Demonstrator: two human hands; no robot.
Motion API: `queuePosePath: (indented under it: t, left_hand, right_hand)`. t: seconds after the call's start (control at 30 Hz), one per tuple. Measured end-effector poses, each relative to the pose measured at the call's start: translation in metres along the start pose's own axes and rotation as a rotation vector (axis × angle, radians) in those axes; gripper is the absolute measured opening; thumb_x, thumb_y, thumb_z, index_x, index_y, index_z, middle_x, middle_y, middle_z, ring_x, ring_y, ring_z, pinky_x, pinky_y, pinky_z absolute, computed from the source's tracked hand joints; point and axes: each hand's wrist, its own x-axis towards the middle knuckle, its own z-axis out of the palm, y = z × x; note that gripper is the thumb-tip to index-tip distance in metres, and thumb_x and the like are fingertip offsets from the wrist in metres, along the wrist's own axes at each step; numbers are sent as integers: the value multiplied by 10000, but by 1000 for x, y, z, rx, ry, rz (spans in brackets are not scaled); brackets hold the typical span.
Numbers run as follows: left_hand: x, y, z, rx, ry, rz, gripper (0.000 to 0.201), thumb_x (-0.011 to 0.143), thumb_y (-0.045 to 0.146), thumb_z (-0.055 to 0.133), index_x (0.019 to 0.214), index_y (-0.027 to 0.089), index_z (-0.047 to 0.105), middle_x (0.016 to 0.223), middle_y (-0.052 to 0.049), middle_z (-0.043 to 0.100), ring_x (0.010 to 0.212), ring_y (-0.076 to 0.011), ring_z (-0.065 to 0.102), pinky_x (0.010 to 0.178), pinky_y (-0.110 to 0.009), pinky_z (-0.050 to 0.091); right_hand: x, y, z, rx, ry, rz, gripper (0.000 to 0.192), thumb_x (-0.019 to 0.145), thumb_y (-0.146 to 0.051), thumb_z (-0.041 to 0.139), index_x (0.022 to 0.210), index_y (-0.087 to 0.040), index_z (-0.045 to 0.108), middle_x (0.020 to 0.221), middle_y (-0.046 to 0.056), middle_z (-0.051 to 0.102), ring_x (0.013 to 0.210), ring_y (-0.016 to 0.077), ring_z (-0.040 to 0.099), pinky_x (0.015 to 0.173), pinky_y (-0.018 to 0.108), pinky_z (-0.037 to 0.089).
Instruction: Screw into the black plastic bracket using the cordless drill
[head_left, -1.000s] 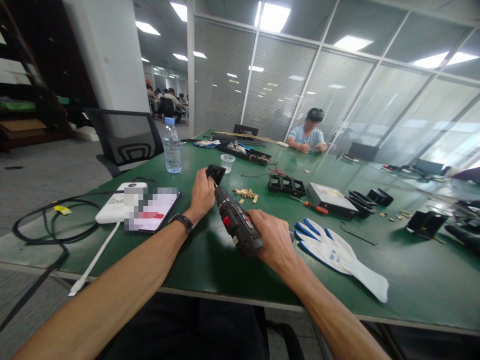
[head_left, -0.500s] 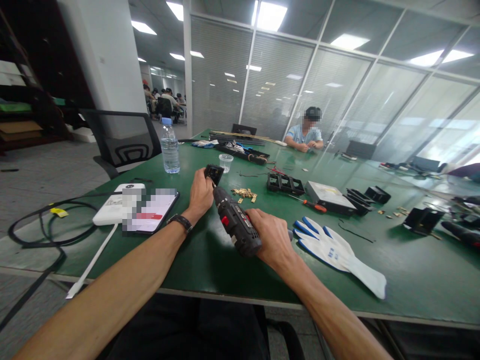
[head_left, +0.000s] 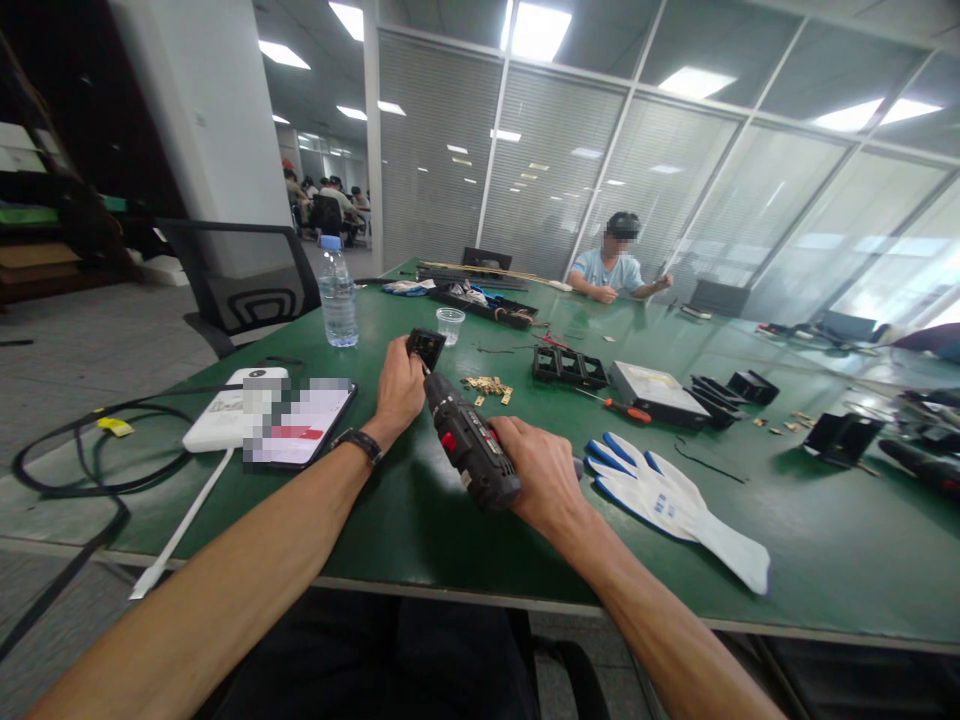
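My right hand (head_left: 544, 468) is wrapped around the handle of a black power drill with a red switch (head_left: 469, 440), its nose pointing away from me over the green, glossy desk (head_left: 420, 550). Just right of that hand lies a white cloth glove with blue-coated fingers (head_left: 667, 505). My left hand (head_left: 399, 385), a little farther out, grips a small black box-like part (head_left: 427, 346) right at the drill's nose; I cannot tell whether the bit touches it. Left of my left wrist lies a flat phone with a lit screen (head_left: 330, 418), with a white rounded plastic device (head_left: 217, 415) beside it. Beyond the drill sits a loose pile of small brass-coloured plates (head_left: 487, 388). Past my left hand stand a clear plastic cup (head_left: 450, 326) and a blue-capped water bottle (head_left: 339, 305). Well beyond my right hand, a person in a light-blue shirt (head_left: 607, 275) sits at the far side.
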Motion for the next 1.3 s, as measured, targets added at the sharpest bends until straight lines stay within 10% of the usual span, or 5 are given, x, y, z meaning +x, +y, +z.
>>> queuePosePath:
  t: [1.3]
  left_hand:
    - [-2,5,-3,-18,-112,-9,360,900,241,383,1233,157,491,1209,-117,557,1149,-240,513,1043,-419,386]
  right_hand:
    - [0,13,-6,103,25,-20,260,734,-331,611,970,-241,553,900,15,670,772,198,616,580,285,219]
